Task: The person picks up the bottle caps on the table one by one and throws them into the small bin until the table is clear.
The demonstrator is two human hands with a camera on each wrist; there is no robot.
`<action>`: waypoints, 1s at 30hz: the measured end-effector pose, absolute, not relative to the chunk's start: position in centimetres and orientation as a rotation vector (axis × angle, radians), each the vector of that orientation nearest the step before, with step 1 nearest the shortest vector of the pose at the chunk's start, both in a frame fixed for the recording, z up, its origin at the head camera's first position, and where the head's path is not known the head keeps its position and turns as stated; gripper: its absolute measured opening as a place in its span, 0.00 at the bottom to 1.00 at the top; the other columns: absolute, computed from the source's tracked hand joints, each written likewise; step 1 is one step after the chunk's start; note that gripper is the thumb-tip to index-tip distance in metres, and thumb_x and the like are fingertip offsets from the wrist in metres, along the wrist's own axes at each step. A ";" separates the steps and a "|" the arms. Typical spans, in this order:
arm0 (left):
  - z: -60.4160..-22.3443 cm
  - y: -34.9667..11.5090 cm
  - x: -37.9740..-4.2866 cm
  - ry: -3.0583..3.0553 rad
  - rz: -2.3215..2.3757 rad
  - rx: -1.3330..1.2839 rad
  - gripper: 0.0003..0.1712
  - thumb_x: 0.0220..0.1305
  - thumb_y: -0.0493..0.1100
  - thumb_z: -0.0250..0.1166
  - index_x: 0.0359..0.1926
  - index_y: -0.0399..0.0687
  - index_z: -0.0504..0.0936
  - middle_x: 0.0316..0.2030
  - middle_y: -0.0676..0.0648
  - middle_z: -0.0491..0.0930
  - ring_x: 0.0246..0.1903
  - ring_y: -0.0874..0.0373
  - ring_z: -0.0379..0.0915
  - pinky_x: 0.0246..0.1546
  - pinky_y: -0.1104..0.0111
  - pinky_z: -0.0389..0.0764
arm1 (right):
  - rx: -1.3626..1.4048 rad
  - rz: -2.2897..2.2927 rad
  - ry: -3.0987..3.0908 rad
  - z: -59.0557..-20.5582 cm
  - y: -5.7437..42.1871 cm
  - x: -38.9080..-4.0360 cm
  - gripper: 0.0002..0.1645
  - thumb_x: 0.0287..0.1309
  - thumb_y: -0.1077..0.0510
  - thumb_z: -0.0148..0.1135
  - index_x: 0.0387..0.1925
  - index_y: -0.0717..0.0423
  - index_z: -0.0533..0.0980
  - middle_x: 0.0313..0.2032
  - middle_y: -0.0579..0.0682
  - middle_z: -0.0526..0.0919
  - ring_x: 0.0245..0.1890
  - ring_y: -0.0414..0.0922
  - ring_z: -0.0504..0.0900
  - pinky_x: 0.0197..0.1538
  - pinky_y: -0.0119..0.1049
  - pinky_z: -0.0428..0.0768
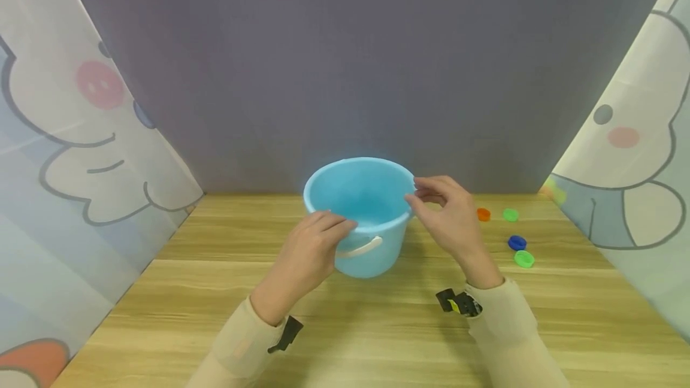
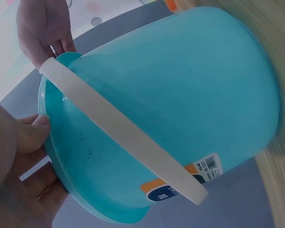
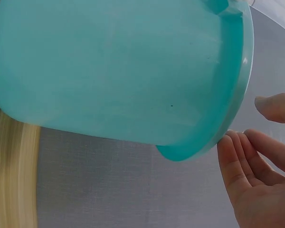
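Note:
A light blue plastic bucket [image 1: 377, 259] stands upright on the wooden table, its white handle [image 1: 362, 248] hanging down on the near side. In the left wrist view the handle [image 2: 116, 126] crosses the bucket's wall, close to an orange and white label [image 2: 180, 176]. My left hand [image 1: 315, 250] grips the near left rim, with the thumb [image 2: 35, 133] against its edge and the fingers reaching past it. At the right rim is my right hand [image 1: 450, 217]. Its fingertips [image 3: 230, 142] touch the rim while the thumb [image 3: 275, 107] stays apart from it.
Right of the bucket lie small round plastic caps: an orange one [image 1: 483, 214], a pale green one [image 1: 511, 215], a blue one [image 1: 517, 242] and a bright green one [image 1: 524, 258]. A dark grey panel [image 1: 366, 64] rises behind the table [image 1: 377, 328], with cartoon-printed curtains at both sides.

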State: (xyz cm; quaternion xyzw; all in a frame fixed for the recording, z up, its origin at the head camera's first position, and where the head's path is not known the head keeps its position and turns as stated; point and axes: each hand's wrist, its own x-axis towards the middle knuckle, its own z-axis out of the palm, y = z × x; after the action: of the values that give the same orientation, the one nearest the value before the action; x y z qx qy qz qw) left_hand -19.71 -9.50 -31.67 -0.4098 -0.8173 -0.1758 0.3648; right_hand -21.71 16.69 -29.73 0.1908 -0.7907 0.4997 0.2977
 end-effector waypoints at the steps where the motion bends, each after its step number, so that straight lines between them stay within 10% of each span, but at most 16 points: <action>1: -31.7 -9.5 -19.7 -2.102 -0.452 -1.054 0.23 0.52 0.18 0.66 0.46 0.41 0.88 0.39 0.50 0.86 0.41 0.52 0.80 0.45 0.63 0.83 | 0.506 1.327 -2.103 -29.7 16.7 -21.7 0.18 0.59 0.66 0.71 0.50 0.69 0.82 0.45 0.62 0.82 0.42 0.52 0.84 0.48 0.23 0.81; 30: -31.9 -9.6 -20.1 -2.111 -0.457 -1.057 0.23 0.53 0.19 0.65 0.47 0.42 0.88 0.40 0.50 0.86 0.42 0.52 0.80 0.46 0.62 0.83 | 0.454 1.239 -2.143 -29.5 17.1 -21.5 0.15 0.60 0.64 0.70 0.48 0.68 0.83 0.44 0.58 0.84 0.43 0.50 0.84 0.46 0.20 0.79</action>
State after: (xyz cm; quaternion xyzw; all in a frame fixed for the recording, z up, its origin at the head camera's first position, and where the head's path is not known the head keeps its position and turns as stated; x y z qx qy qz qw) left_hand -20.10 -9.56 -31.85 -0.4102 -0.8189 -0.1774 0.3601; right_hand -21.50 17.08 -29.46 0.1716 -0.8102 0.4686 0.3074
